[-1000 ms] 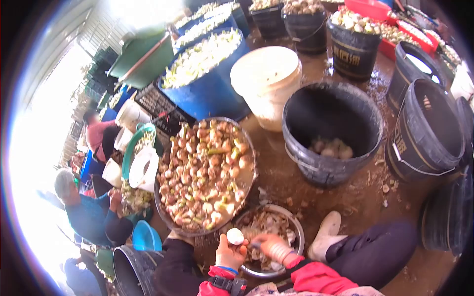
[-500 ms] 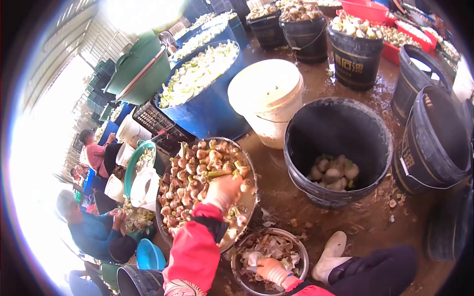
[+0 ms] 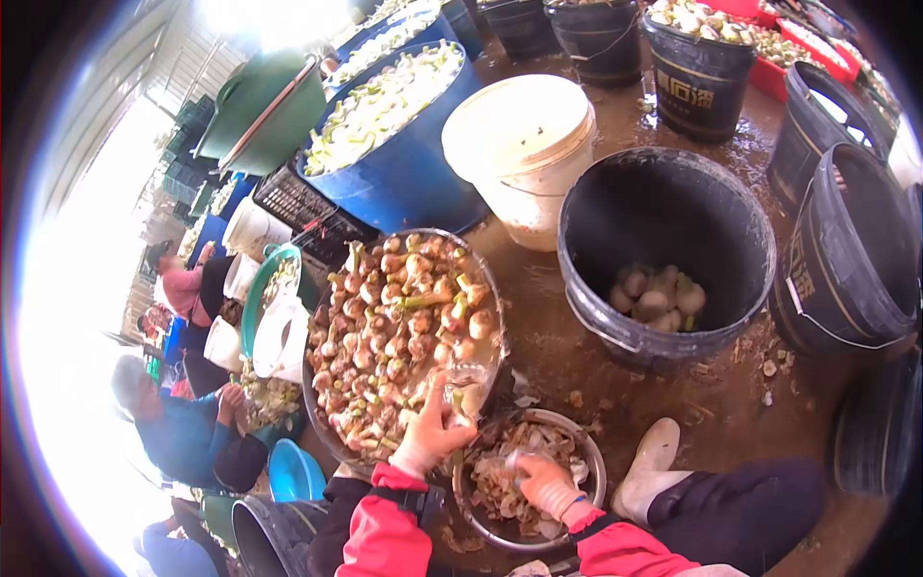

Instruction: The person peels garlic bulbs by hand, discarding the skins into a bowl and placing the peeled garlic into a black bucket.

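My left hand [image 3: 433,438] is at the near rim of a wide round tub [image 3: 322,433] heaped with unpeeled garlic bulbs [image 3: 385,317]. Between its thumb and fingers is a garlic bulb [image 3: 461,409] with a pale green stem, partly covered by the hand. My right hand [image 3: 548,486] is curled over a metal bowl [image 3: 594,471] of loose papery garlic skins [image 3: 500,481]. Something pale and blurred shows at its fingertips; I cannot make out what it is. Several peeled white bulbs [image 3: 659,296] lie at the bottom of a black bucket [image 3: 663,351] beyond the bowl.
A lidded white bucket [image 3: 529,183] and a blue barrel [image 3: 404,183] of cut stems stand behind the tub. Black buckets [image 3: 836,260] crowd the right. My boot [image 3: 646,471] rests beside the bowl on the wet floor. Co-workers sit at left, one in a blue top [image 3: 183,433].
My left hand has drawn back from the middle of the garlic heap to the tub's near edge, now with a bulb. My right hand has risen slightly over the bowl. The view has shifted.
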{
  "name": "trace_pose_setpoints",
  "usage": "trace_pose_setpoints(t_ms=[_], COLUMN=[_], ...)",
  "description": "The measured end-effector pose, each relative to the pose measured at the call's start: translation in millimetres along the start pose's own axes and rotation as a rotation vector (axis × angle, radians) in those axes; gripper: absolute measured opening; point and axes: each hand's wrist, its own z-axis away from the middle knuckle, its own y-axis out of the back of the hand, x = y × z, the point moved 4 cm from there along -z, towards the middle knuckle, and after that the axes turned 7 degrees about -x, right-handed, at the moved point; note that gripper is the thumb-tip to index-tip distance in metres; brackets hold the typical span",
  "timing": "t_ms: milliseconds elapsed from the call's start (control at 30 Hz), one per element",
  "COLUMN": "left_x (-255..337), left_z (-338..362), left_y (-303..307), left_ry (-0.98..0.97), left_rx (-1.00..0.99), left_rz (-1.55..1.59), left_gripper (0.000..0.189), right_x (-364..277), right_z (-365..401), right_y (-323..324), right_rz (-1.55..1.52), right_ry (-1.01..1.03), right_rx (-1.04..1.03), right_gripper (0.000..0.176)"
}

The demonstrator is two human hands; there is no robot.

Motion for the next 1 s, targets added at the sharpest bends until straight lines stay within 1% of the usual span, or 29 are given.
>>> trace_pose_setpoints(t_ms=[33,100,133,167,233,267,300,367,400,433,467,500,533,600,633,700,733,767,800,833,867,900,1000], left_x=[-6.5,-18.7,-17.5,-12.9,-8.9,-6.1,-8.9,-16.5,-10.0,-10.7,-12.3,-12.6,-13.4,-10.1,-7.9,-2.8,-4.5,-12.8,-33.1,-38.6,-35.1,-52.2,-57.3], left_z=[19.8,52.2,63.2,78.1,96.2,100.7,104.2,108.5,110.1,110.0,108.5,107.2,106.3,104.2,104.4,104.1,102.7,104.0,101.2,101.1,107.1,107.5,114.1], left_y=[-6.2,-21.0,-31.1,-41.1,-59.8,-69.8,-79.5,-93.5,-98.8,-103.6,-107.6,-110.3,-112.2,-117.2,-117.5,-116.3,-110.0,-101.8,-92.6,-91.6,-89.6,-84.4,-81.7], left_ry=[-0.055,-0.031,-0.126,0.010,-0.096,-0.097,-0.044,-0.070,-0.041,-0.008,-0.010,-0.010,-0.014,-0.059,-0.062,-0.127,-0.124,-0.181,-0.129,-0.063,-0.096,-0.100,-0.124], left_rx=[0.040,0.049,0.103,0.123,0.321,0.379,0.400,0.519,0.558,0.590,0.614,0.636,0.643,0.619,0.621,0.595,0.608,0.636,0.504,0.331,0.271,0.206,0.198], left_rz=[0.143,0.124,-0.007,-0.083,-0.427,-0.497,-0.552,-0.679,-0.715,-0.743,-0.802,-0.861,-0.859,-0.976,-0.977,-0.840,-0.714,-0.431,0.282,0.984,1.402,1.440,1.375], left_gripper=[0.095,0.086,0.070,0.060,0.055,0.055,0.051,0.053,0.049,0.048,0.049,0.049,0.049,0.049,0.049,0.052,0.058,0.054,0.048,0.043,0.030,0.030,0.030], right_x=[-8.0,-41.9,-47.0,-49.8,-58.1,-63.2,-68.3,-70.4,-73.3,-76.2,-74.9,-75.3,-73.6,-70.8,-68.7,-60.8,-61.1,-53.1,-62.6,-68.7,-60.7,-67.3,-84.2], right_z=[6.6,15.9,16.8,18.7,28.2,33.8,38.8,42.1,44.9,47.4,47.3,47.4,47.8,45.9,46.0,45.5,38.4,37.9,43.2,47.0,40.3,42.9,49.9], right_y=[2.6,4.0,-0.2,-5.0,-11.1,-9.2,-7.1,-9.0,-7.1,-5.5,-10.0,-11.6,-12.1,-11.8,-11.2,-11.3,-9.3,-4.3,10.1,16.1,11.5,14.5,14.1], right_rz=[-0.144,-0.859,-0.907,-0.952,-0.919,-0.757,-0.594,-0.584,-0.449,-0.313,-0.302,-0.295,-0.264,-0.226,-0.226,-0.530,-0.624,-0.660,-0.847,-1.028,-1.140,-1.200,-1.178], right_ry=[0.078,0.066,0.123,0.180,0.160,0.172,0.187,0.228,0.219,0.210,0.214,0.221,0.184,0.133,0.135,0.084,0.273,0.291,0.264,0.232,0.300,0.300,0.275], right_rx=[0.169,0.149,0.110,0.073,0.074,0.129,0.182,0.205,0.261,0.317,0.393,0.396,0.431,0.495,0.497,0.428,0.511,0.410,0.226,0.032,-0.031,-0.120,-0.107], right_gripper=[0.047,0.052,0.052,0.052,0.050,0.049,0.049,0.046,0.045,0.044,0.044,0.044,0.045,0.049,0.049,0.052,0.052,0.047,0.041,0.035,0.029,0.029,0.031])
